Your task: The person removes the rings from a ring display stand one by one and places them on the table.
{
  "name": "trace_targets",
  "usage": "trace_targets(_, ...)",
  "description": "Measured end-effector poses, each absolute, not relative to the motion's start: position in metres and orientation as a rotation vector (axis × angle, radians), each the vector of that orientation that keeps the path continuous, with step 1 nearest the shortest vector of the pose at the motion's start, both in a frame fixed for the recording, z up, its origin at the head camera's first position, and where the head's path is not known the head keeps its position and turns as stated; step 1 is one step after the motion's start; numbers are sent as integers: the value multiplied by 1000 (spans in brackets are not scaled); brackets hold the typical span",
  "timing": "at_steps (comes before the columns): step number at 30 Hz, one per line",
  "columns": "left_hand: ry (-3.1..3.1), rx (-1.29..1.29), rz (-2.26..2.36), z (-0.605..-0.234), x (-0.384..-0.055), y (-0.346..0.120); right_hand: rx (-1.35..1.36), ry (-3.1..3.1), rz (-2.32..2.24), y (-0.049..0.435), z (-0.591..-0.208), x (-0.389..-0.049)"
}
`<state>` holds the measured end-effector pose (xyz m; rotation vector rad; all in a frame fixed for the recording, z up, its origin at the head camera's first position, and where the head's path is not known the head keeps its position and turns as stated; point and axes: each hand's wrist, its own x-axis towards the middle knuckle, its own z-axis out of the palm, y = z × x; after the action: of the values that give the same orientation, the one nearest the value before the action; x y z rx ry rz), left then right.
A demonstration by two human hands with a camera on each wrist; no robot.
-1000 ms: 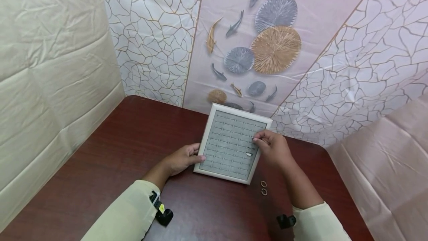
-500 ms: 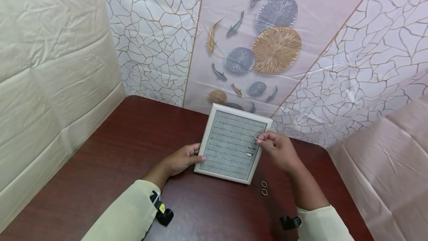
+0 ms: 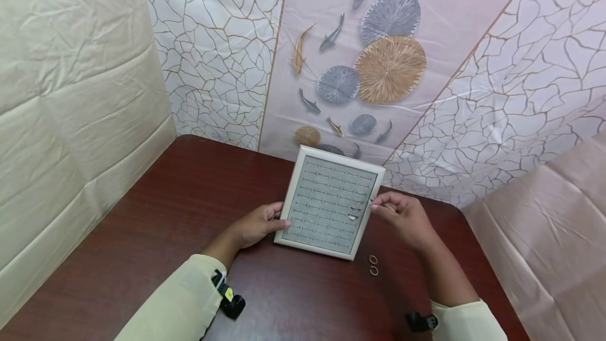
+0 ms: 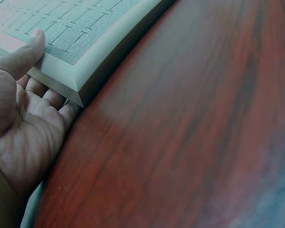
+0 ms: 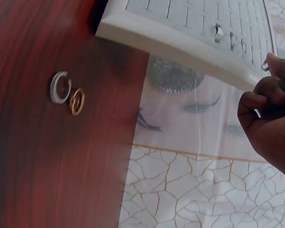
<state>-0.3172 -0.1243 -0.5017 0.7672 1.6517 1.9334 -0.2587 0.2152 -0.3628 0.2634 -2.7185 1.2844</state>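
Observation:
A ring display tray with a pale frame and grey slotted padding stands tilted over the table. My left hand grips its left edge; in the left wrist view the thumb lies on top and the fingers are underneath. Several slots down the right column, silver rings sit in the padding. Just off the tray's right edge, my right hand pinches a small silver ring between thumb and fingertips. Most of that ring is hidden by the fingers.
Two loose rings lie on the table right of the tray's near corner: a silver ring and a gold-coloured ring. The dark red table meets patterned cloth at the back.
My right hand has drawn back from the tray's right column, moving right and slightly toward me with the pinched ring. My left hand and the tray have stayed in place.

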Motion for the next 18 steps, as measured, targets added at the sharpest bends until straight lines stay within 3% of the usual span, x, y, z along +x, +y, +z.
trace_targets(18, 1662, 750, 1930, -503, -317, -124, 401, -2831, 1265, 253, -391, -224)
